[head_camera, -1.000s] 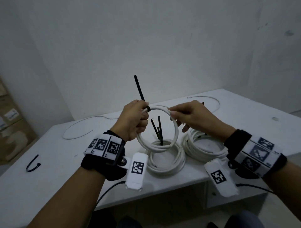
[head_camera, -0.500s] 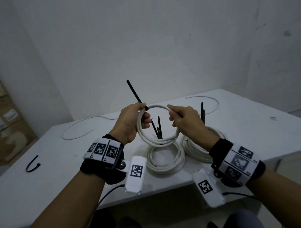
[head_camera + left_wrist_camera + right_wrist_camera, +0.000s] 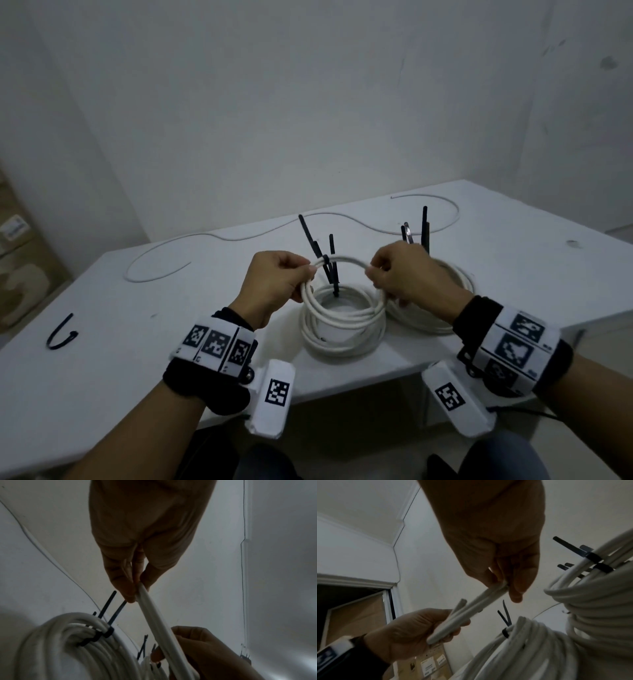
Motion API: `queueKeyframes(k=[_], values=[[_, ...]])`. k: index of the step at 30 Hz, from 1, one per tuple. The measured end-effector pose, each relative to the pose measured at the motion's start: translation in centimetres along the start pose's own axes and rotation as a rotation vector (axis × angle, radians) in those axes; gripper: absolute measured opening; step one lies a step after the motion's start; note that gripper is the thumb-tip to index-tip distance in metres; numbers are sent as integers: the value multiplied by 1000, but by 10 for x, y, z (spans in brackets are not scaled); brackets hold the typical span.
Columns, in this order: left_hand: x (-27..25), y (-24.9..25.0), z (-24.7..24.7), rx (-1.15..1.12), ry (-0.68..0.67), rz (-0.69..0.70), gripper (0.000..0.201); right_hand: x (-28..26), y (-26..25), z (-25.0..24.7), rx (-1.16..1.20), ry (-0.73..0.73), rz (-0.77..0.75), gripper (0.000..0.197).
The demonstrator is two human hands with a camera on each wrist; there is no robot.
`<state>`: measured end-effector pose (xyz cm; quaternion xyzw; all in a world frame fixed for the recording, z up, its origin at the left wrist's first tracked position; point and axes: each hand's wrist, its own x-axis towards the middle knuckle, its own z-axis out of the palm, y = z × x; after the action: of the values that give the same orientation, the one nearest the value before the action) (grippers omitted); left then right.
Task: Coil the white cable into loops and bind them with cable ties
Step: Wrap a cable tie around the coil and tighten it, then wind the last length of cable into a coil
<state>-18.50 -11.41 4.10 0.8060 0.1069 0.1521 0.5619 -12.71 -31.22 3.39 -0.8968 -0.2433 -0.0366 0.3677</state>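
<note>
White tabletop (image 3: 102, 342): left hand (image 3: 274, 284) and right hand (image 3: 404, 274) both pinch the held coil (image 3: 342, 308), one black tie (image 3: 325, 265) on. Keep the loops stacked flat; second tie belongs opposite the first.

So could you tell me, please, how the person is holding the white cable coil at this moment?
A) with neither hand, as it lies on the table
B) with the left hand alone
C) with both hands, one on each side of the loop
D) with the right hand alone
C: the left hand grips the left side of the held coil and the right hand pinches its right side, above the bound coils on the table.
</note>
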Motion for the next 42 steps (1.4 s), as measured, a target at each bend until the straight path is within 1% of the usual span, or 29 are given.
queueKeyframes(k=[2, 3, 6, 11, 16, 20, 24, 25, 27, 29, 32, 35, 38, 42], values=[[3, -10, 2, 85, 4, -5, 5, -4, 1, 6, -113, -54, -6, 19], [4, -16, 3, 133, 9, -4, 6, -5, 2, 10, -148, -57, -7, 19], [8, -29, 8, 273, 20, 15, 12, -5, 4, 21, -235, -21, -40, 22], [13, -32, 10, 395, 32, 71, 14, -3, 4, 29, -374, -18, -69, 21], [20, -34, 11, 442, 5, 59, 17, -3, 1, 30, -437, -62, -51, 42], [21, -36, 11, 426, -20, 52, 19, -2, 2, 29, -468, -53, -50, 39], [23, -34, 7, 405, -14, 40, 28, -1, -2, 17, -538, -39, -61, 54], [25, -33, 4, 395, -4, 44, 28, 0, -5, 13, -537, -25, -68, 55], [30, -28, -1, 368, 17, 57, 25, 10, -8, 2, -484, -7, -61, 48], [39, -20, -9, 389, 37, 89, 18, 26, -12, -14, -385, -31, -30, 37], [65, -7, -21, 488, 63, 140, 16, 68, -17, -34, -285, -92, -8, 23], [105, 0, -29, 622, 38, 177, 20, 133, -13, -32, -285, -169, 27, 20], [152, -4, -29, 717, -27, 172, 21, 200, -7, -14, -378, -276, 105, 28], [202, -18, -19, 805, -130, 196, 22, 263, 13, 18, -672, -414, 205, 31]])
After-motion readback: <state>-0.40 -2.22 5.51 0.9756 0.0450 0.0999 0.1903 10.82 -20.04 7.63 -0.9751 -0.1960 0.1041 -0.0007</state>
